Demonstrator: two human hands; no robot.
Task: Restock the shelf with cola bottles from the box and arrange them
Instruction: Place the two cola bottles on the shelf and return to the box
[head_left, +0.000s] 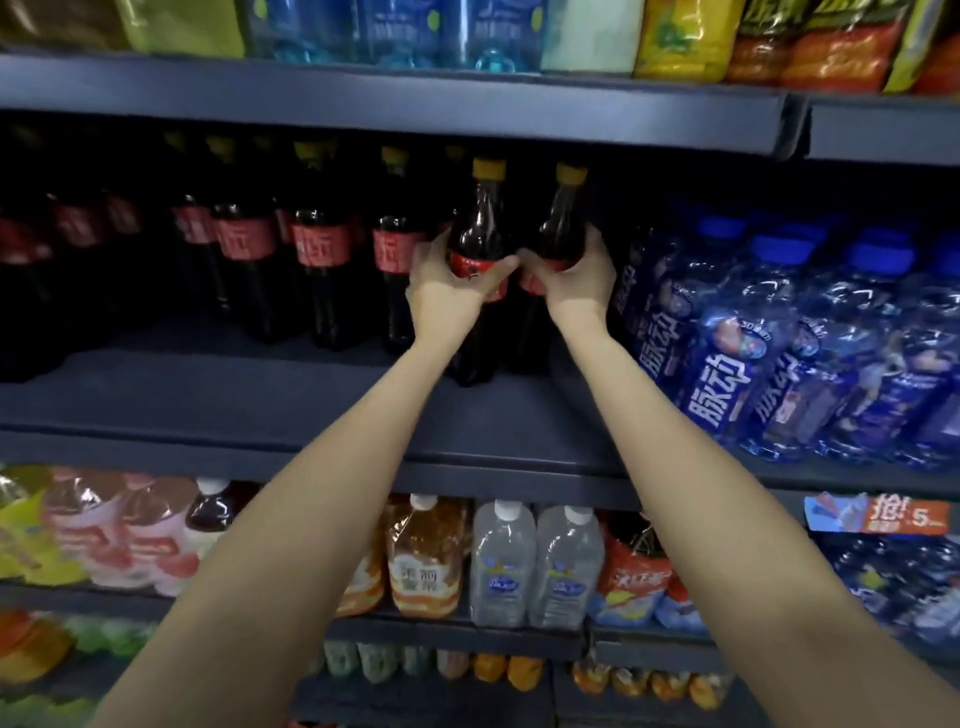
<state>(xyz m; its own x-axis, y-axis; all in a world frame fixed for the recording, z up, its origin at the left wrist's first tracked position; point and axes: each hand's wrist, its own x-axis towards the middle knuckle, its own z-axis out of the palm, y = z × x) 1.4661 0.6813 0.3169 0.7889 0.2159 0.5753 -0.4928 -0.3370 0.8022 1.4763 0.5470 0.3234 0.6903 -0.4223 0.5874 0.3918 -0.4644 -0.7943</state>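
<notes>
Two dark cola bottles with yellow caps and red labels stand side by side on the dark blue shelf (260, 395). My left hand (452, 291) grips the left cola bottle (480, 223) around its label. My right hand (576, 280) grips the right cola bottle (561, 223) the same way. Both bottles' bases rest near the shelf's front edge. A row of several more cola bottles (317, 244) stands further back to the left. The box is not in view.
Blue drink bottles (779, 332) crowd the shelf right of the colas. The shelf above (415, 104) hangs low over the caps. Below are water bottles (535, 566), tea and juice. A price tag (878, 514) hangs at right.
</notes>
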